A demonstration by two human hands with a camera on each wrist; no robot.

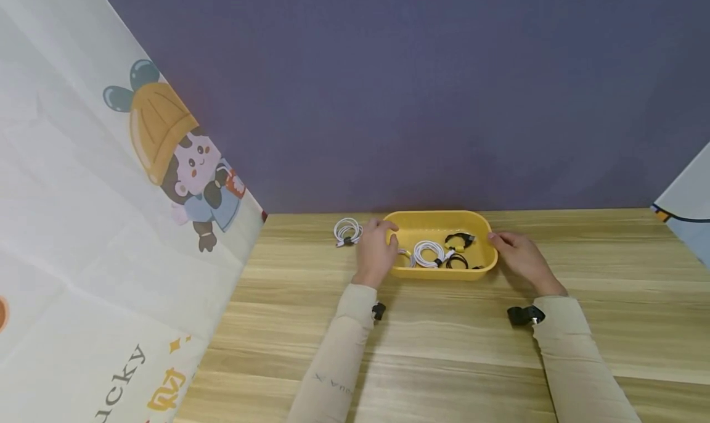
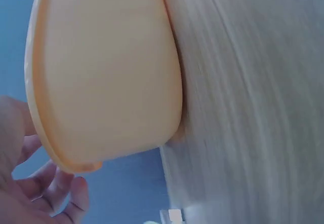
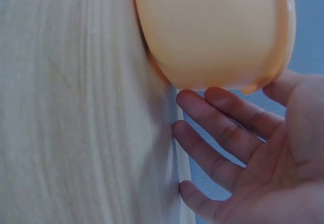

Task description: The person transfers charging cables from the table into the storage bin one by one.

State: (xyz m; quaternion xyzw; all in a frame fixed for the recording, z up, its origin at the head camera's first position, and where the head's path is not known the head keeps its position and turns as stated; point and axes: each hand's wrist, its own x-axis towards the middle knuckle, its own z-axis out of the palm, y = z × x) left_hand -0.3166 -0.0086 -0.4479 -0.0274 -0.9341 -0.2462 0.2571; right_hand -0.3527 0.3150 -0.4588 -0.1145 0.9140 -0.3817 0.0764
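Note:
A yellow plastic storage box [image 1: 444,275] sits on the wooden table against the back panel. Inside lie a coiled white cable [image 1: 428,254], a black cable [image 1: 461,240] with a yellow tie, a small black cable loop [image 1: 457,261] and, partly hidden, another pale cable at the left. My left hand [image 1: 376,253] holds the box's left end at the rim, its fingers loosely bent. At the right end, my right hand [image 1: 520,256] grips the rim; in the right wrist view its thumb lies over the edge and fingertips touch the outer wall.
Left of my left hand, another coiled white cable [image 1: 347,232] with a black tie lies on the table [image 1: 444,355]. A dark panel [image 1: 421,96] rises behind the table. A white printed sheet [image 1: 66,195] borders it at left, and a black cord [image 1: 690,218] hangs at far right.

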